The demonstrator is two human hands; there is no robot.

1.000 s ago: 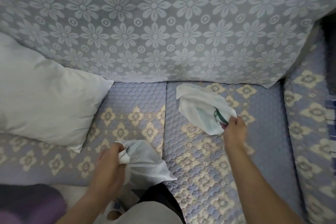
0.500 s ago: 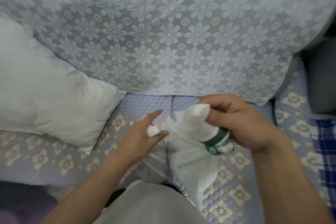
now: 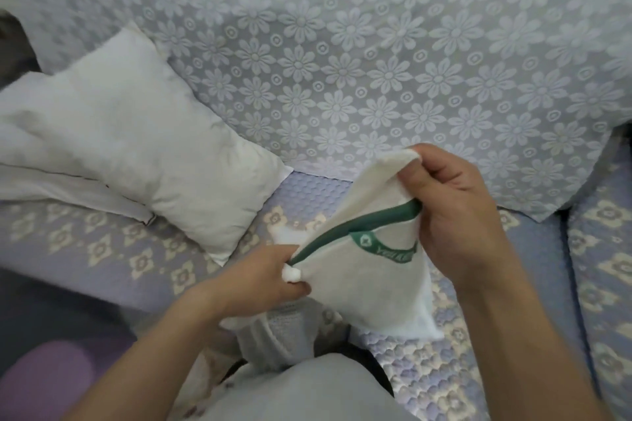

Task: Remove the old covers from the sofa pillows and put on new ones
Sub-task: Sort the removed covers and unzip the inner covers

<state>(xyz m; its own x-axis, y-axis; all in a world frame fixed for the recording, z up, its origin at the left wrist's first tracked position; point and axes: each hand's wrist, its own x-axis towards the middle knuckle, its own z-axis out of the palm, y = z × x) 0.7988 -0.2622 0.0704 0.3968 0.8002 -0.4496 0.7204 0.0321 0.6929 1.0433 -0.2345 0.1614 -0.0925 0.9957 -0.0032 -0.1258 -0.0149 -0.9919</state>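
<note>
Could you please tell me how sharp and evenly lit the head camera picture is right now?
Head view: soft, even light, no glare; wide-angle bending curves the floral lace throw; the white pillow looks washed out; the lettering on the green-trimmed white cover is too blurred to read; left hand and right hand reasonably sharp.

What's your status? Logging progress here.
Both hands, left hand and right hand, grip white cover. Bare pillow waiting on sofa. Nothing blocking.

Quick count: one bare white pillow (image 3: pixel 136 147) on the left, one white cover (image 3: pixel 369 270) with green trim, two hands, one flowery throw (image 3: pixel 376 61) far back.
</note>
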